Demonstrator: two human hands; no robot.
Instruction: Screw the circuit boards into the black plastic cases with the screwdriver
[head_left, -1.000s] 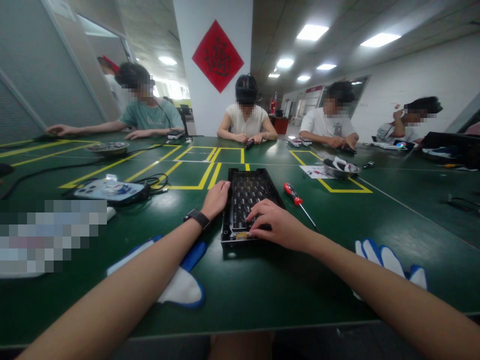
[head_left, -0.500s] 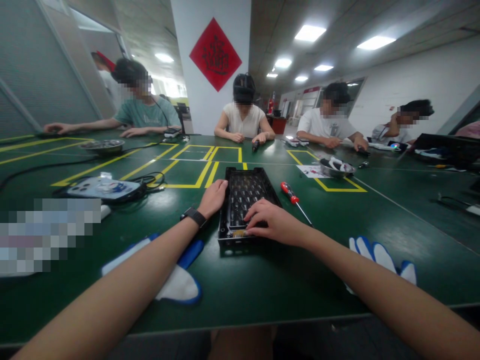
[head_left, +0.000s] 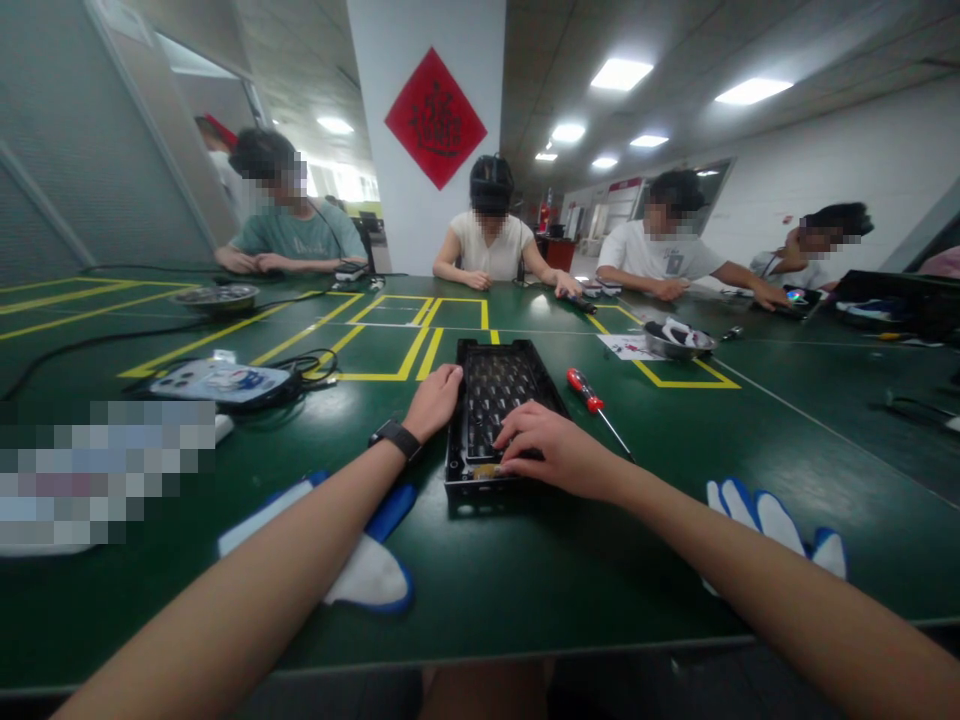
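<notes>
Left hand (head_left: 435, 400): lies along the left wall of the black case (head_left: 499, 385), fingers at its rim; whether it grips cannot be told.
Right hand (head_left: 559, 455): well apart from the left, bent fingers reaching into the case's near end by a small gold-coloured part (head_left: 484, 471); a pinch cannot be made out.
Case: flat on the green table (head_left: 465, 600), between the two hands, open side up.
Just changed: both hands keep nearly the same places, so work appears to stay at the near end; opposite, a co-worker's hand (head_left: 570, 286) has moved outward, seemingly without bearing on the case.
Red screwdriver (head_left: 585, 390): beyond the right hand, beside the case, untouched.
White-and-blue gloves (head_left: 776, 525): one partly hidden by each forearm.
Metal bowl (head_left: 679, 348): farther out, beyond the right hand.
</notes>
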